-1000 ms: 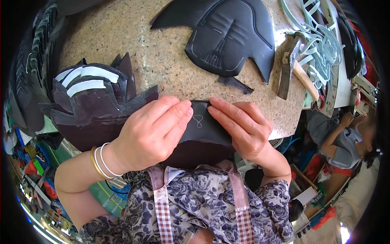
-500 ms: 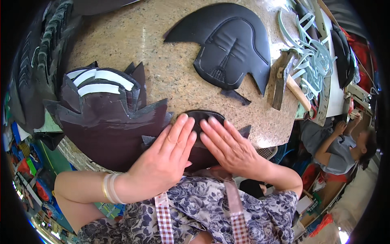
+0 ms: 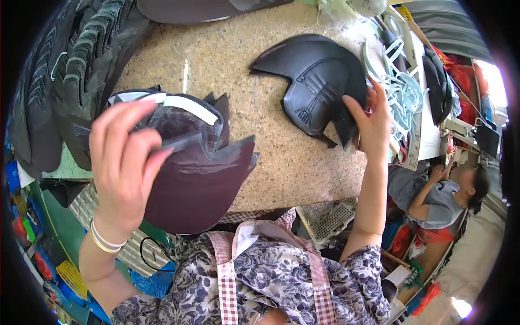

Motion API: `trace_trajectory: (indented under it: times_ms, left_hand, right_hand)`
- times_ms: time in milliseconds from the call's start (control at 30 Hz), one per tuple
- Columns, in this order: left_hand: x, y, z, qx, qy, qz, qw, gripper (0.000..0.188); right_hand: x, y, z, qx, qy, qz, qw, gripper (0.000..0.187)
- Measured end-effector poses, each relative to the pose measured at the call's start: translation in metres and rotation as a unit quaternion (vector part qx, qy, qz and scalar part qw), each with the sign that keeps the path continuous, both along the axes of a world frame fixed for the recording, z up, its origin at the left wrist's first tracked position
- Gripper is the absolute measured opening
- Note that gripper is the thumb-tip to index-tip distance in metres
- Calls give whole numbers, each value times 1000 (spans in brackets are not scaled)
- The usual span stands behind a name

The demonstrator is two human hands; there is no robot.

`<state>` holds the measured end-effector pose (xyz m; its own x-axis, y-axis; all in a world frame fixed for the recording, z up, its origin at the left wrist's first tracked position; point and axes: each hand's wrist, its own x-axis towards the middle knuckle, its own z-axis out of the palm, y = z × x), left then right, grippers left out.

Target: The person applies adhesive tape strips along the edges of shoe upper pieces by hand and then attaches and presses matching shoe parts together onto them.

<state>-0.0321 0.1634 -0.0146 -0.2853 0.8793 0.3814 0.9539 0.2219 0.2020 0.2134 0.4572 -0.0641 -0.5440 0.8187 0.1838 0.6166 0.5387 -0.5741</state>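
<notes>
My left hand (image 3: 122, 157) is raised over the left side of a stack of dark brown-black shaped leather-like pieces (image 3: 200, 179). Its fingers are bent and spread apart, with nothing plainly between them, and it hides part of the stack. White curved strips (image 3: 190, 108) edge the stack's far side. My right hand (image 3: 374, 116) reaches to the right edge of a padded black piece (image 3: 319, 81) with stitched lines. Thumb and fingers there stand apart, the thumb over the piece's edge. Whether the hand touches the hammer beside it is hidden.
Pale blue-green strips (image 3: 401, 92) lie tangled at the right. Many dark pieces (image 3: 103, 49) stand piled at the far left, and another dark piece (image 3: 211, 8) lies at the far edge. A perforated basket (image 3: 330, 219) is below the table's near edge. A co-worker (image 3: 441, 197) sits at the right.
Both hands have left the dark piece they pressed at the near edge, and that piece no longer shows there. The left moved onto the stack, the right to the padded piece. The view has shifted.
</notes>
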Motion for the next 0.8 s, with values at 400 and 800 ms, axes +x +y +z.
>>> trace_trajectory:
  times_ms: [400,800]
  left_hand:
    - [36,35,19,-249,-749,-226,570,35]
    - [68,70,-15,8,-151,-312,938,25]
  right_hand:
    - [-3,-116,57,81,-30,376,923,52]
    - [37,-142,12,0,-58,210,976,32]
